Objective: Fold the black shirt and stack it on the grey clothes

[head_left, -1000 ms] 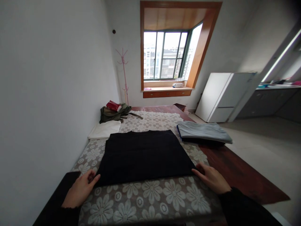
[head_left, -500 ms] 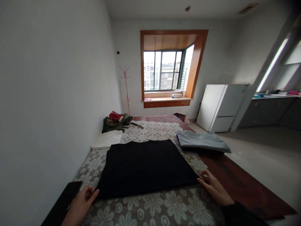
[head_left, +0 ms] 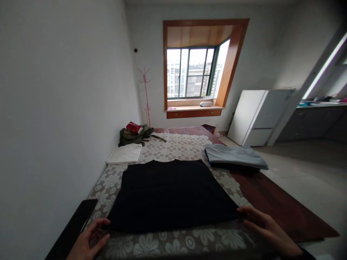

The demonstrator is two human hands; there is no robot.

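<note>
A black garment (head_left: 173, 196), which looks like a top, lies spread flat on a floral tablecloth (head_left: 148, 243). At its near left corner is my left hand (head_left: 89, 239), the index fingertip on the cloth and the thumb held apart from it. My right hand (head_left: 267, 227) touches the near right corner with its outstretched index finger, the thumb lower and separate. Beside my left hand rests a flat black object (head_left: 73, 225) with a shiny edge. Some lower fingers of both hands are hidden.
A folded grey cloth (head_left: 235, 156) tops a pile at the right, and a white folded cloth (head_left: 124, 154) lies left. Behind it sits a green bag (head_left: 132, 135) with a red packet (head_left: 134, 127). A wall (head_left: 59, 108) borders the left; a white fridge (head_left: 260, 117) stands beyond.
Both hands have drawn slightly outward and their thumbs have come away from the index fingers. The garment's near edge looks wider and lower in view. The camera has tilted down a little.
</note>
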